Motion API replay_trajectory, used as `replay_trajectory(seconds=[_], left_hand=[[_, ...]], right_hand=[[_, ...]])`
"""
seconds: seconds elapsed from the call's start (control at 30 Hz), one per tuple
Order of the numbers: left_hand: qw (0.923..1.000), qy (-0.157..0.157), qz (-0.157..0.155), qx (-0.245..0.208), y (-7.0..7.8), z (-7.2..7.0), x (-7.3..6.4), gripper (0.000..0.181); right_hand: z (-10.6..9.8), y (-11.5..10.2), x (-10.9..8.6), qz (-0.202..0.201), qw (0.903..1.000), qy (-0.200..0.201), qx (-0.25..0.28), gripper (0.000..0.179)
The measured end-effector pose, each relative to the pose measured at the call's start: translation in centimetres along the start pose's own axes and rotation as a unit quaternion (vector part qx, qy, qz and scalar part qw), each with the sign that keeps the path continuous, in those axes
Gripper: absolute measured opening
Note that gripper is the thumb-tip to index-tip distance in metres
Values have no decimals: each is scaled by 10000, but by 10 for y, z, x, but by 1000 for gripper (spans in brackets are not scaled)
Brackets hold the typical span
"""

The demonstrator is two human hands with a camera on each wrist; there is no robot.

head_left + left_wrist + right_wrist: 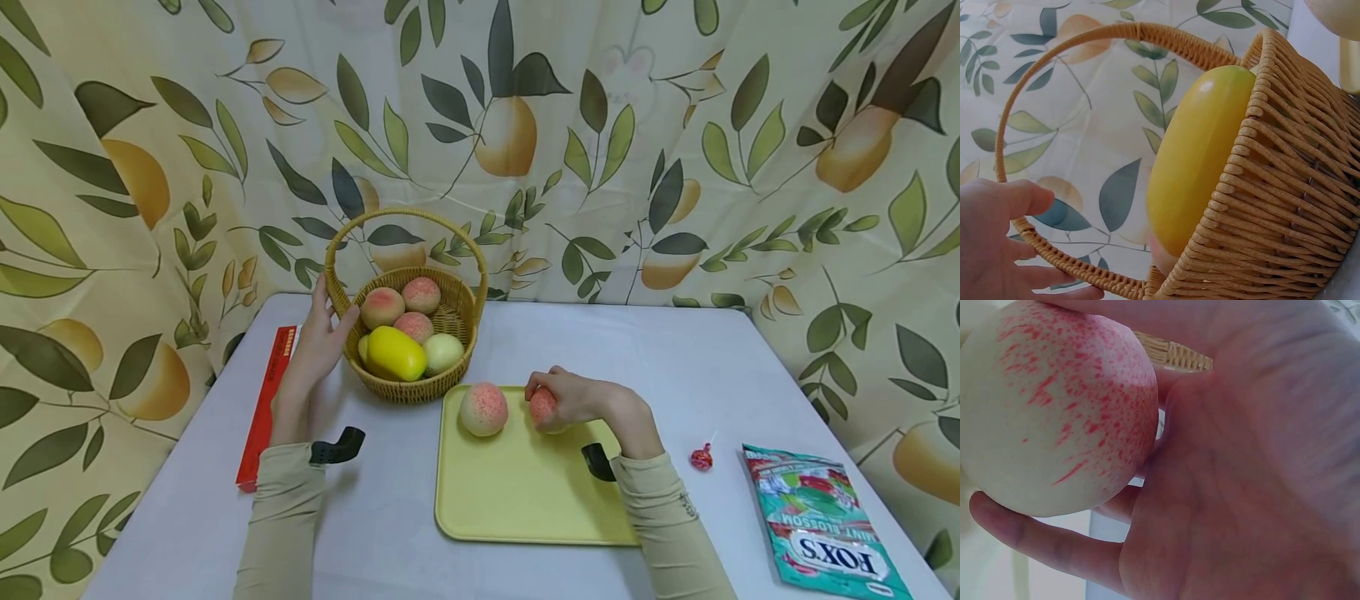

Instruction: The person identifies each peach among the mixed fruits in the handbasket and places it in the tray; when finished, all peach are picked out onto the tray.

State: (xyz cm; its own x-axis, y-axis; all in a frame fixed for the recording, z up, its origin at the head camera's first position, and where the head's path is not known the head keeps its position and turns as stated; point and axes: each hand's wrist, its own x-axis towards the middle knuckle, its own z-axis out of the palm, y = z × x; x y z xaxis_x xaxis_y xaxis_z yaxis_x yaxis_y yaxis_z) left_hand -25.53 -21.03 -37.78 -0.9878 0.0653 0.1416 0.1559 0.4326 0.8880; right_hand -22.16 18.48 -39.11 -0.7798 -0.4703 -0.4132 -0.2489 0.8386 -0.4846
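Fingers of the right hand (585, 396) grasp a speckled peach (543, 406) to the right of and nearer than the wicker basket (408, 391), at the yellow tray (525, 492); whether it touches the tray cannot be told. Another peach (483, 409) sits on the tray, between that one and the basket. Left of the basket, the left hand (322, 337) touches the handle (405, 212), fingers loosely extended. Inside the basket lie three reddish peaches (382, 307), a yellow oblong fruit (396, 354) and a pale round fruit (443, 353). A red box (266, 408) lies left of the basket, a lollipop (701, 457) well right.
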Motion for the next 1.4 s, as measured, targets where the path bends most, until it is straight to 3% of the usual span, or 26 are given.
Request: replay_trajectory(seconds=[0.43, 0.6, 0.8, 0.93, 1.07, 1.23, 1.4], left_hand=[[10000, 10, 37, -23, -2, -2, 2, 83], [9999, 55, 144, -55, -4, -4, 4, 82], [10000, 28, 36, 13, -6, 0, 3, 83], [9999, 74, 90, 90, -5, -2, 5, 83], [9997, 144, 64, 179, -4, -6, 7, 84], [9995, 181, -24, 247, -8, -6, 4, 84], [9995, 139, -100, 268, -6, 3, 3, 85]], right_hand=[[-4, -3, -4, 95, 9999, 37, -94, 58], [-10, -14, -12, 108, 9994, 269, -209, 62], [-14, -52, -17, -524, 9962, 627, -313, 65], [-25, -93, 14, -1199, 9886, 528, -738, 55], [-49, -124, 75, -1520, 9787, 403, -1318, 46], [-66, -145, 145, -1237, 9666, 366, -2212, 46], [-66, -144, 171, -1030, 9551, 271, -2765, 48]])
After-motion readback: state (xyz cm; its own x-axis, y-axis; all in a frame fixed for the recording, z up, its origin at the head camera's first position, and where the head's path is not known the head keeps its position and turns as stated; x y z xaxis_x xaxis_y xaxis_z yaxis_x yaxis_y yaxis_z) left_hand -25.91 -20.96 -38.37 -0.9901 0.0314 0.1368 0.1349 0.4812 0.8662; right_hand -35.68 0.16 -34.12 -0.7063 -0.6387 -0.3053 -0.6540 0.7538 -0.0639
